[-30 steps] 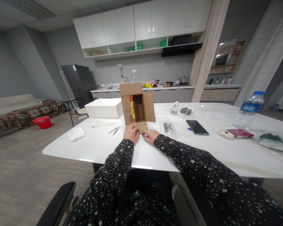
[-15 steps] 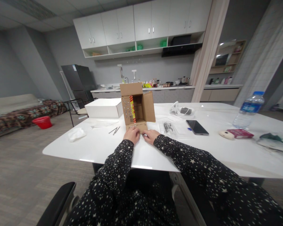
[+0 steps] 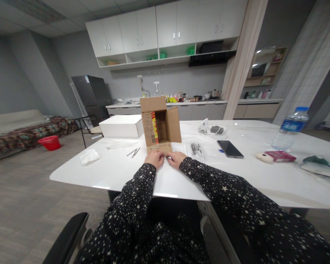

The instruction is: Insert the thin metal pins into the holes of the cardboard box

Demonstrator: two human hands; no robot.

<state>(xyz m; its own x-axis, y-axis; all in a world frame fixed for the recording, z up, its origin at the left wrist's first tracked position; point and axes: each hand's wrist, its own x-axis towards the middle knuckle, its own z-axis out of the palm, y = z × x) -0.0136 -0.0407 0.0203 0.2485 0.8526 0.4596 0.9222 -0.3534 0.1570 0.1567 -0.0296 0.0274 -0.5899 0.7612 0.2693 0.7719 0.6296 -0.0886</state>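
Cardboard box (image 3: pixel 160 124) stands open near the table's (image 3: pixel 121 172) front edge; left hand (image 3: pixel 154 158) and right hand (image 3: pixel 176 159) touch its lower flap, fingers curled, grip unclear.

Just beyond the fingers (image 3: pixel 160 157), the open box (image 3: pixel 160 124) is matt brown corrugated cardboard. Under them the bench (image 3: pixel 121 172) is smooth, glossy white. Off to their right lie a clear plastic bag (image 3: pixel 198 150) and a glossy black phone (image 3: pixel 230 148).
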